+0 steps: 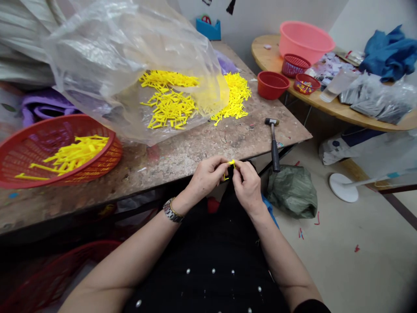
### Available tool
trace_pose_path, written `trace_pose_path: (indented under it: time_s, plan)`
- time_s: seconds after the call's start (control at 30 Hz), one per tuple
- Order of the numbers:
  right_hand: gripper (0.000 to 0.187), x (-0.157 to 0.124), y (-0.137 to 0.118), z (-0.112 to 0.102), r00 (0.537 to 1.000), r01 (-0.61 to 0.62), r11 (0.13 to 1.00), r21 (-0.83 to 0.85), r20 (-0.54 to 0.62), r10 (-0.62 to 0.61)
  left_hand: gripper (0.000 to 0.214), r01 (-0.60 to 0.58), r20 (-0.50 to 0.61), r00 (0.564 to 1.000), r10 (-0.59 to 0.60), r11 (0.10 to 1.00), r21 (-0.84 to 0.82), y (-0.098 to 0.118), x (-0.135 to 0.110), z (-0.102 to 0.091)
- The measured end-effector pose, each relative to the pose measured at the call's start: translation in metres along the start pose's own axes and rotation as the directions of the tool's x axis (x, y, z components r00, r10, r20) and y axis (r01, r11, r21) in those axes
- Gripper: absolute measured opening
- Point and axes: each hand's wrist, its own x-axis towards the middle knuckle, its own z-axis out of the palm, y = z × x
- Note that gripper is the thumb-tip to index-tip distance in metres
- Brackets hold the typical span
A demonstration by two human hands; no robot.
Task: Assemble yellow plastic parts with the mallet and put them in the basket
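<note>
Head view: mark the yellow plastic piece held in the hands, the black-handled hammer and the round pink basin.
Yellow plastic piece [232, 162]: head view, upper part.
Black-handled hammer [275, 148]: head view, handle.
Round pink basin [314, 54]: head view, wall.

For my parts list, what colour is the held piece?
The piece is yellow; see the head view.

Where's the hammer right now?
In the head view, the hammer lies toward the right end of the worktable, farther right than the right hand, its handle poking past the edge near the green bag.
</note>
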Motion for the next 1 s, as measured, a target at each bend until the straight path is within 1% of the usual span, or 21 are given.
trace_pose_path:
  time_s: [0.13,0.37,0.57,0.77,1.0]
  plan:
    - [0.028,0.0008,0.0012,-0.0008,1.0,-0.016,0.999,0.035,-0.008,0.017,0.023,0.032,-0.005,0.999,-0.032,0.999,-0.031,-0.0035,-0.0001,0.0009]
    - [0.028,-0.0003,0.0053,-0.0048,0.998,-0.049,0.999,0.009,-0.032,0.049,0.022,0.06,-0.001,0.998,-0.06,0.997,-0.055,-0.0059,0.0008,0.0022]
    - [0.028,-0.0017,0.0043,-0.0064,1.0,-0.024,1.0,-0.013,0.002,0.025,0.021,0.016,0.0,1.0,-0.016,0.999,-0.038,-0.0035,-0.0016,0.004]
    - [0.03,-0.0039,0.0018,-0.0067,1.0,-0.017,1.0,-0.024,0.011,0.018,0.021,0.008,-0.002,1.0,-0.008,1.0,-0.021,-0.0019,-0.0028,0.0048]
    - [0.032,-0.0052,-0.0021,-0.0084,0.999,-0.031,0.998,-0.045,0.031,0.033,0.02,-0.035,-0.021,0.999,0.037,0.997,0.068,0.0024,-0.0029,0.0057]
